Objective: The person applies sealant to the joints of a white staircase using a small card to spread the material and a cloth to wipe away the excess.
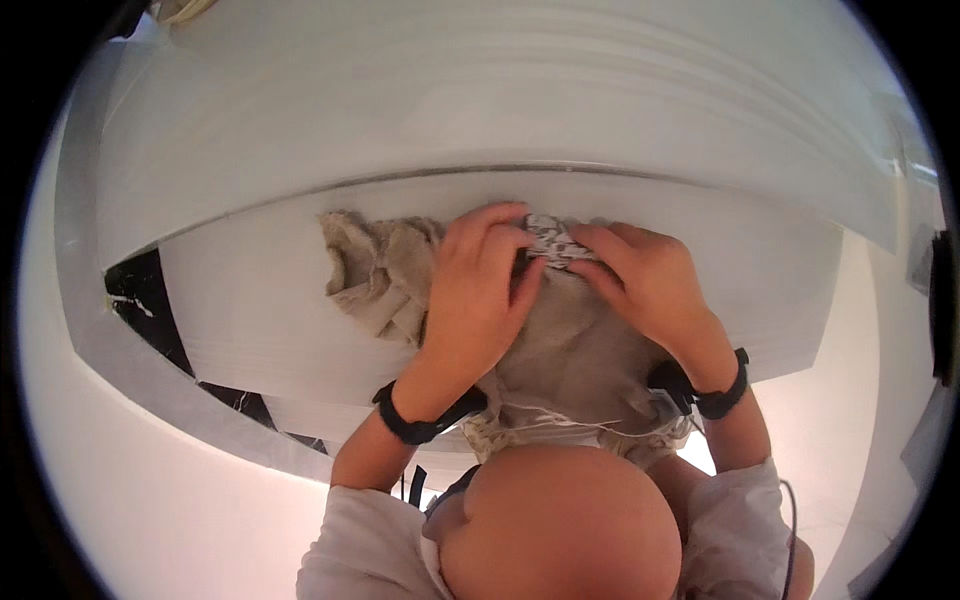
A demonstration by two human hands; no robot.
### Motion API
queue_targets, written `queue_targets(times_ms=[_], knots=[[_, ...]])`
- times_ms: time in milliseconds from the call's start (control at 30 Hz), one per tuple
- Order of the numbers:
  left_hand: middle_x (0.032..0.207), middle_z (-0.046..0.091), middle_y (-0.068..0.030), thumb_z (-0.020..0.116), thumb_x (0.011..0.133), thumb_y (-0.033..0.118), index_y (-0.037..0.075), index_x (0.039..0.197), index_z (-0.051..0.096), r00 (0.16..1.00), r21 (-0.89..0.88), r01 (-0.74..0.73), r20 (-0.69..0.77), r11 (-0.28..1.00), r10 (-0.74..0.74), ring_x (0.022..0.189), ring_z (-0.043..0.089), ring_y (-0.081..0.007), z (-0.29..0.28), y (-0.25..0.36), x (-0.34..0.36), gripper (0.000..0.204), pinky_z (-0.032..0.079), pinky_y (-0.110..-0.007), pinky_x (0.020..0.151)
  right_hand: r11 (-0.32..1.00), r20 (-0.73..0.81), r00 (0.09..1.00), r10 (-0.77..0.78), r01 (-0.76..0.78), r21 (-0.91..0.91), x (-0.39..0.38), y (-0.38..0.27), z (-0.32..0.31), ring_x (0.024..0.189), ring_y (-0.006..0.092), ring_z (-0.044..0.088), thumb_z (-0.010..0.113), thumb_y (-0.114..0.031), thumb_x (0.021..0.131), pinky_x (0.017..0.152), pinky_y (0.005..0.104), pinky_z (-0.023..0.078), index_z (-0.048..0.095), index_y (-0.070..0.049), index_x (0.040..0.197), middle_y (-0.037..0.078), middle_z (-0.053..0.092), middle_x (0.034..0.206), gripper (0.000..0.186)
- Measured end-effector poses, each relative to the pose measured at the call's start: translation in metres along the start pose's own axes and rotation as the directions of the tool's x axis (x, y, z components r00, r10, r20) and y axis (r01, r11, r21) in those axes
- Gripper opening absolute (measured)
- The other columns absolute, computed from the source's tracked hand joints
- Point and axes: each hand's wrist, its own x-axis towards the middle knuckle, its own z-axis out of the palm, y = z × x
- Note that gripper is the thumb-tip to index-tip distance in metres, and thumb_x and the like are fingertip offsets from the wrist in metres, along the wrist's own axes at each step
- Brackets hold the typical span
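Two-handed, pinching the patterned fabric piece (553,243) crosswise between left hand (470,275) and right hand (657,285), touching both alike, with no clear long axis, near the far edge of the beige cloth (560,325) on the counter (260,310).

A rumpled beige cloth (570,345) lies on a pale surface (250,300). At the cloth's far edge, a grey-and-white patterned piece (552,243) is pinched between the fingertips of the left hand (475,280) and the right hand (655,285). White strings (555,416) cross the cloth's near end. Left of the cloth, black marbled panels (150,305) show. Black wristbands (410,425) flank the cloth's near part.
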Motion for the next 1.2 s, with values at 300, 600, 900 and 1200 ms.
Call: queue_targets(times_ms=[300, 600, 900, 1200], knots=[[0.105, 0.068, -0.0101, 0.073, 0.079, 0.005, 0.003, 0.095, 0.060, 0.995, -0.061, -0.015, 0.093, 0.998, 0.021, 0.096, 0.062, -0.0348, 0.005, 0.006, 0.014, 0.021, 0.050, -0.045, 0.081, 0.998, 0.014, 1.000, 0.000, 0.001, -0.062, 0.007, -0.005, -0.005, 0.073, 0.0316, 0.064, 0.074, -0.020, 0.082, 0.065, 0.0406, 0.052, 0.067, -0.009, 0.110, 0.009, 0.062, 0.090, 0.031], [0.100, 0.070, -0.0095, 0.070, 0.080, 0.003, 0.003, 0.093, 0.062, 0.991, -0.064, -0.133, 0.020, 0.989, 0.135, 0.092, 0.063, -0.0344, 0.019, 0.003, 0.024, 0.015, 0.052, -0.044, 0.079, 1.000, -0.028, 1.000, -0.013, 0.013, -0.019, 0.015, 0.009, -0.015, 0.076, 0.0333, 0.065, 0.073, -0.020, 0.083, 0.066, 0.0416, 0.053, 0.069, -0.007, 0.106, 0.011, 0.066, 0.088, 0.027], [0.103, 0.070, -0.0098, 0.065, 0.082, 0.002, 0.004, 0.094, 0.064, 0.995, -0.037, -0.096, 0.017, 0.995, 0.096, 0.090, 0.063, -0.0342, 0.019, -0.001, 0.031, 0.012, 0.052, -0.044, 0.081, 0.995, 0.015, 0.998, 0.054, -0.053, -0.090, 0.027, 0.007, -0.016, 0.081, 0.0345, 0.066, 0.073, -0.020, 0.083, 0.070, 0.0428, 0.053, 0.069, -0.006, 0.106, 0.013, 0.069, 0.092, 0.027], [0.106, 0.070, -0.0091, 0.066, 0.080, 0.002, 0.004, 0.096, 0.068, 0.991, 0.000, -0.126, 0.049, 0.992, 0.126, 0.092, 0.064, -0.0317, 0.018, -0.003, 0.038, 0.016, 0.052, -0.044, 0.083, 0.987, -0.050, 0.989, 0.137, -0.141, -0.084, 0.023, 0.008, -0.011, 0.081, 0.0353, 0.066, 0.073, -0.019, 0.083, 0.070, 0.0432, 0.053, 0.070, -0.008, 0.108, 0.013, 0.070, 0.092, 0.027]])
